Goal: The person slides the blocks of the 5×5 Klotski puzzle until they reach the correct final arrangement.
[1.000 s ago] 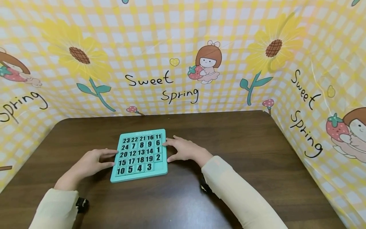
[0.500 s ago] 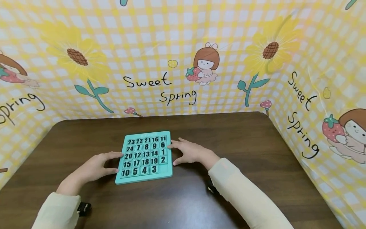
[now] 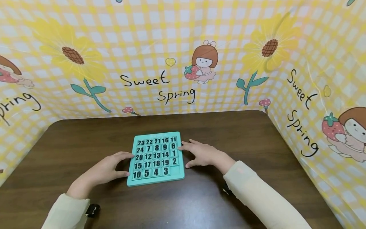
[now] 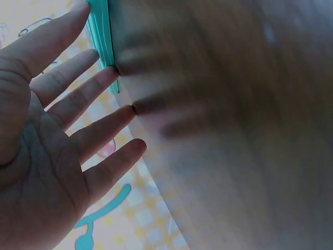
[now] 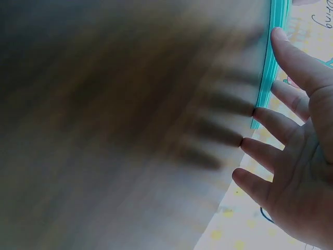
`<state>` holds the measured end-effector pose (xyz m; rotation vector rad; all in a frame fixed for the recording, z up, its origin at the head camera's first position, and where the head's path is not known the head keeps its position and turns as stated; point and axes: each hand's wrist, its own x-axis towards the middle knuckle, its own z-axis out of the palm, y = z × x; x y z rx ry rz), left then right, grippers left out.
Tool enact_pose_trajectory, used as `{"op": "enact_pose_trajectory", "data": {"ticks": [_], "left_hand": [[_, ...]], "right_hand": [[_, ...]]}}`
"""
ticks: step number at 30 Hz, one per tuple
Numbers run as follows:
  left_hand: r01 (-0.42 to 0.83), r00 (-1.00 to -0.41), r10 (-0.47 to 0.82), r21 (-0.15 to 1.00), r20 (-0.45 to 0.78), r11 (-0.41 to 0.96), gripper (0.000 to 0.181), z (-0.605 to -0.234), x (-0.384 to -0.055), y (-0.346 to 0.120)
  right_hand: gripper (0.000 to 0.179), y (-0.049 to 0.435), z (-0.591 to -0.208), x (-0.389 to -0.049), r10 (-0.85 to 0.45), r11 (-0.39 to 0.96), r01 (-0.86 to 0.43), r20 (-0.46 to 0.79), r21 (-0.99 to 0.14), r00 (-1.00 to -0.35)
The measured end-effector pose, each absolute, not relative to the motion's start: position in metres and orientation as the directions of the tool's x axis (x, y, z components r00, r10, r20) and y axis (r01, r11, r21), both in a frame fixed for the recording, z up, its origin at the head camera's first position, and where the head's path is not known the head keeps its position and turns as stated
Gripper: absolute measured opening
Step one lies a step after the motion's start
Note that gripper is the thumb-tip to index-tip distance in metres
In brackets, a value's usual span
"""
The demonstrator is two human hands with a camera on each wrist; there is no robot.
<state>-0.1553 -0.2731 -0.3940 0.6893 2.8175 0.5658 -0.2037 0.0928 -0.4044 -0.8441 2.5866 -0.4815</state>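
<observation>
A turquoise sliding number puzzle (image 3: 156,156) lies flat on the brown table, its numbered tiles facing up and a blank slot at the near right corner. My left hand (image 3: 105,170) is at the puzzle's left side, thumb and fingertips right at the edge. At the opposite side is my right hand (image 3: 204,155), with its fingertips by the right edge and the thumb close to the lower right side. In both wrist views the fingers of the left hand (image 4: 57,114) and right hand (image 5: 291,140) are spread and fairly straight beside the thin turquoise edge.
The wooden table (image 3: 234,133) extends around the puzzle on all sides. A yellow checked cloth (image 3: 137,41) with printed flowers and figures stands behind it and along both sides. Dark wrist straps (image 3: 92,210) show at the sleeves.
The puzzle has slid to the right across the table, and both hands have moved along with it at its sides. The tile layout looks the same.
</observation>
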Motion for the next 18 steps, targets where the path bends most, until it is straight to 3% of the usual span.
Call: {"op": "enact_pose_trajectory", "data": {"ticks": [18], "left_hand": [[0.417,-0.867,0.490,0.407,-0.091,0.813,0.060,-0.395,-0.151,-0.241]], "right_hand": [[0.075,0.124,-0.402,-0.189,-0.591,0.781,-0.479,-0.227,-0.400,-0.774]]}}
